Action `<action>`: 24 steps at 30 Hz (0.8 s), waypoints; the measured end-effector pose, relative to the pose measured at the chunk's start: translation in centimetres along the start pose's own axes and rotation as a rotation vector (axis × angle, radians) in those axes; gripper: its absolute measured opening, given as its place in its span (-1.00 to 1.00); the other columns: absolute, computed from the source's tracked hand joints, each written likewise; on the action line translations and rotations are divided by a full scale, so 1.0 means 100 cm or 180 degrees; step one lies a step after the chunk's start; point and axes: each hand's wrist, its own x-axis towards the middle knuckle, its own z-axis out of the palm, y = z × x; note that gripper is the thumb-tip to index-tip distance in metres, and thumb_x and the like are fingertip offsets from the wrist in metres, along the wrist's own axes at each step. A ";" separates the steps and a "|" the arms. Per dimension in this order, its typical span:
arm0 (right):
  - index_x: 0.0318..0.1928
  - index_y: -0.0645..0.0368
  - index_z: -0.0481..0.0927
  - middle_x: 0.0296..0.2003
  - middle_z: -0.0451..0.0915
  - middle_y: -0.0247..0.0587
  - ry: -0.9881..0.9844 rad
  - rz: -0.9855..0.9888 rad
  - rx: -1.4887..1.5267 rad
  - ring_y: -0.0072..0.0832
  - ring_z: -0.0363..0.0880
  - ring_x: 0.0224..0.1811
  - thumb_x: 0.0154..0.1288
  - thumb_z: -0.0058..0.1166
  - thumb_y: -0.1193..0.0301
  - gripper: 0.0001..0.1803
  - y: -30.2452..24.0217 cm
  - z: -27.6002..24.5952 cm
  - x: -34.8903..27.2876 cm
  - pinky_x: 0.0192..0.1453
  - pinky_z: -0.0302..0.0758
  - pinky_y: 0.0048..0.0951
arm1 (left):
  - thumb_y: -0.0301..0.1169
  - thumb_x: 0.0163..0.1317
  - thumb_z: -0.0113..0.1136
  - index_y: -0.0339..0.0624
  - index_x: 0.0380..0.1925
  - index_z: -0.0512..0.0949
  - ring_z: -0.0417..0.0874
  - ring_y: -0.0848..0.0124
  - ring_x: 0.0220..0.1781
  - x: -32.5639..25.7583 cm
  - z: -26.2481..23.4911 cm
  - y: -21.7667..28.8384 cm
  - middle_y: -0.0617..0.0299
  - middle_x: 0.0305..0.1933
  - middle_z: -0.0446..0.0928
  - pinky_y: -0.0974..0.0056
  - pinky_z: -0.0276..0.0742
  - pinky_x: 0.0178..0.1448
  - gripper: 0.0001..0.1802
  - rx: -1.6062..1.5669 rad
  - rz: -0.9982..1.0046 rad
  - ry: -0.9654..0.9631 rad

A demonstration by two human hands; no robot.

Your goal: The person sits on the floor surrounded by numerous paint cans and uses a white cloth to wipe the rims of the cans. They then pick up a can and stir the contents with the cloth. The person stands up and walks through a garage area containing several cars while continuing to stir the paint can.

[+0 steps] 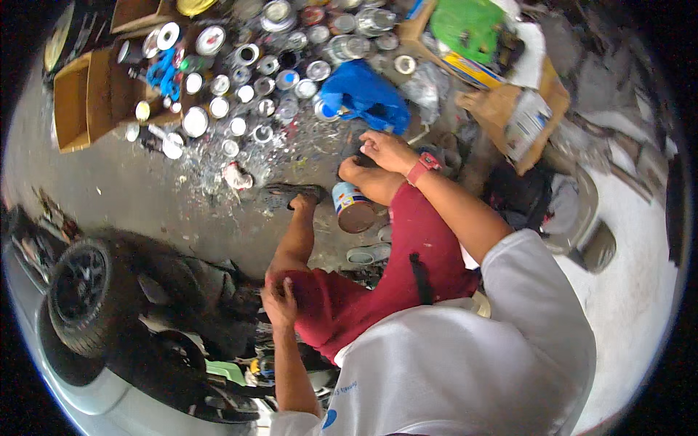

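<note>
A tin [354, 207] with a pale blue label is sitting on the floor [211, 236] between the person's legs, its brown end facing the body. Just above it, the right hand [387, 151], a red watch [423, 167] circling its wrist, is hovering by the right leg with fingers curling; whether it is gripping anything, I cannot tell. A blue plastic bag [374, 102] is lying just beyond that hand. The left hand [280, 301] is resting loosely on the left knee, grasping nothing visible. The person is wearing red shorts [429, 243] and a white shirt [458, 356]. Farther out, many paint containers [195, 122] are crowding the paint-spattered floor. An open cardboard box [70, 102] is standing to their left, while a green bag [465, 25] is lying at upper right. At lower left, a wheel [83, 287] is leaning among clutter.
</note>
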 end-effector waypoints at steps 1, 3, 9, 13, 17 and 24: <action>0.21 0.19 0.69 -0.07 0.80 0.03 -0.0243 -0.0196 0.0197 0.04 0.78 0.05 0.55 0.24 0.22 -0.61 -0.018 0.018 0.011 0.12 0.66 -0.07 | -0.17 0.53 0.34 -0.29 0.11 0.66 0.66 -0.22 0.07 0.015 0.004 -0.021 -0.20 -0.01 0.69 -0.13 0.57 0.25 -0.60 0.0435 0.0164 0.0364; 0.20 0.21 0.68 -0.05 0.80 0.03 -0.0648 -0.0720 -0.0119 0.05 0.76 0.08 0.54 0.22 0.23 -0.61 -0.034 0.061 0.034 0.17 0.65 0.00 | -0.16 0.50 0.35 -0.25 0.15 0.66 0.58 -0.19 0.17 0.039 0.013 -0.042 -0.15 0.08 0.64 -0.15 0.45 0.40 -0.58 0.0737 0.0133 0.0636; 0.18 0.18 0.69 0.07 0.79 0.09 -0.1327 -0.1529 -0.0658 0.10 0.74 0.19 0.52 0.23 0.16 -0.58 -0.048 0.227 0.135 0.31 0.61 0.14 | -0.21 0.45 0.40 -0.20 0.18 0.65 0.61 -0.12 0.27 0.112 -0.003 -0.036 -0.05 0.16 0.67 -0.09 0.44 0.46 -0.58 0.0381 -0.0108 0.0609; 0.27 0.20 0.68 0.18 0.74 0.14 -0.1580 -0.1700 -0.0741 0.12 0.67 0.29 0.52 0.21 0.18 -0.53 -0.046 0.341 0.187 0.41 0.55 0.09 | -0.26 0.35 0.42 -0.20 0.09 0.68 0.64 -0.11 0.23 0.117 0.006 -0.049 -0.04 0.08 0.69 -0.08 0.45 0.43 -0.62 0.0478 0.0065 0.0967; 0.46 0.21 0.55 0.36 0.63 0.22 -0.1595 -0.1688 -0.0870 0.09 0.58 0.44 0.51 0.22 0.17 -0.38 -0.046 0.429 0.231 0.54 0.48 0.03 | -0.28 0.29 0.44 -0.21 0.05 0.69 0.66 -0.08 0.20 0.115 0.011 -0.066 -0.02 0.08 0.72 -0.05 0.42 0.43 -0.62 0.0558 0.0118 0.1320; 0.68 0.01 0.32 0.57 0.35 0.33 -0.1800 -0.0881 -0.0510 0.15 0.39 0.61 0.41 0.38 0.01 -0.06 -0.084 0.528 0.277 0.66 0.37 -0.05 | -0.29 0.28 0.44 -0.18 0.05 0.68 0.69 0.02 0.21 0.073 0.039 -0.101 0.04 0.14 0.76 -0.06 0.38 0.48 -0.62 0.0593 -0.0004 0.1889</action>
